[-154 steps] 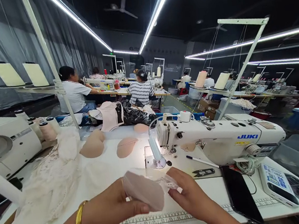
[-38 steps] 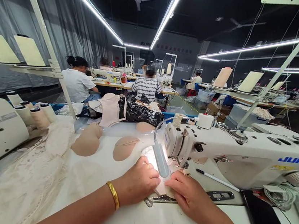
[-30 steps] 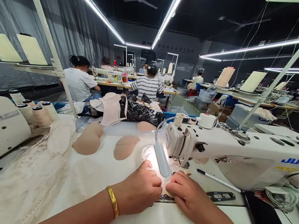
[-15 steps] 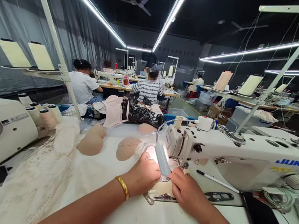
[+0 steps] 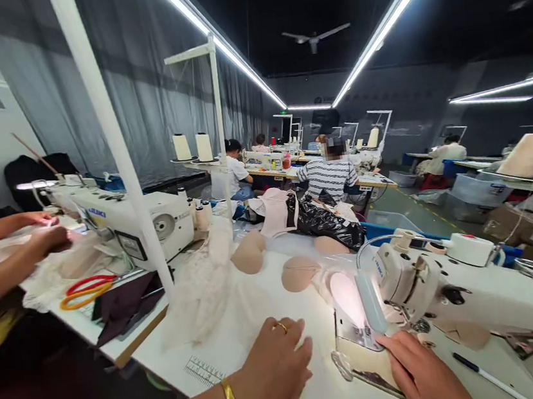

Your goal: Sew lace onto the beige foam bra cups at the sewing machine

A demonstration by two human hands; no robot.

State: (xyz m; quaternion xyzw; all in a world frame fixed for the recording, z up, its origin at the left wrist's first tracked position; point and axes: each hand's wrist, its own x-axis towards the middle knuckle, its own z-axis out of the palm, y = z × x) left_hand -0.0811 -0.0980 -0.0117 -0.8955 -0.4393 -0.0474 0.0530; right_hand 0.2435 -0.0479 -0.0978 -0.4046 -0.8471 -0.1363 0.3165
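My left hand (image 5: 280, 366), with a gold bracelet and ring, hovers over the white table (image 5: 205, 336), its fingers apart and nothing in them. At the needle area of the sewing machine (image 5: 479, 270), my right hand (image 5: 421, 368) has its fingertips by the lower end of the grey lamp (image 5: 371, 303); whether they pinch anything is hidden. A pale cup piece (image 5: 347, 296) lies lit beneath the needle. Beige cups (image 5: 299, 273) rest behind it, and cream lace (image 5: 199, 285) is heaped at the left.
At the far left, a co-worker's hands (image 5: 47, 236) are at another sewing machine (image 5: 153, 223). Orange and red scissors (image 5: 86, 291) lie beside dark cloth (image 5: 126, 304). A white pole (image 5: 107, 128) rises between the tables. A pen (image 5: 487, 374) lies at the right.
The view has turned left, bringing the co-worker's hands and scissors in. My left hand has left the cup piece and moved toward the front left, opening. My right hand remains by the lamp.
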